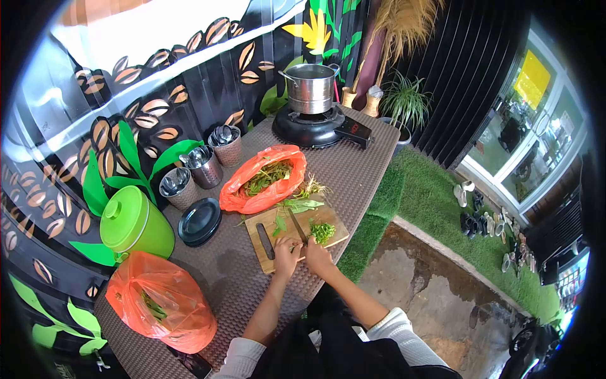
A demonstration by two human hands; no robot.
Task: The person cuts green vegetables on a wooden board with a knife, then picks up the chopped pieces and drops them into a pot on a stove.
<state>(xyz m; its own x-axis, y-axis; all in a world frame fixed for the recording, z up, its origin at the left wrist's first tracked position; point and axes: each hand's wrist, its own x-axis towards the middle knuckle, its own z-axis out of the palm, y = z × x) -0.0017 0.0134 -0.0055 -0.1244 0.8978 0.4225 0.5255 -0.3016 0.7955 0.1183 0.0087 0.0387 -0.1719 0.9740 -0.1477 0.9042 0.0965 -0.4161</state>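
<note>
"Listing your hands first: what does each hold?"

"Right hand (pixel 319 255): closed around the kitchen knife (pixel 295 223), blade pointing away from you over the wooden cutting board (pixel 315 216). Left hand (pixel 287 255): fingers curled, just beside the right at the board's near side; whether it grips anything, I cannot tell."

"Greens?"

"Chopped greens (pixel 323 233): one heap, right part of the board. Loose leaves (pixel 304 206): far edge, near the open orange plastic bag (pixel 245 202)."

"Handling notes?"

"Left fingertips: tuck them back from the edge. Stems: bunch tightly. Strokes: short, even. Heap: keep inside the board's rim."
</note>
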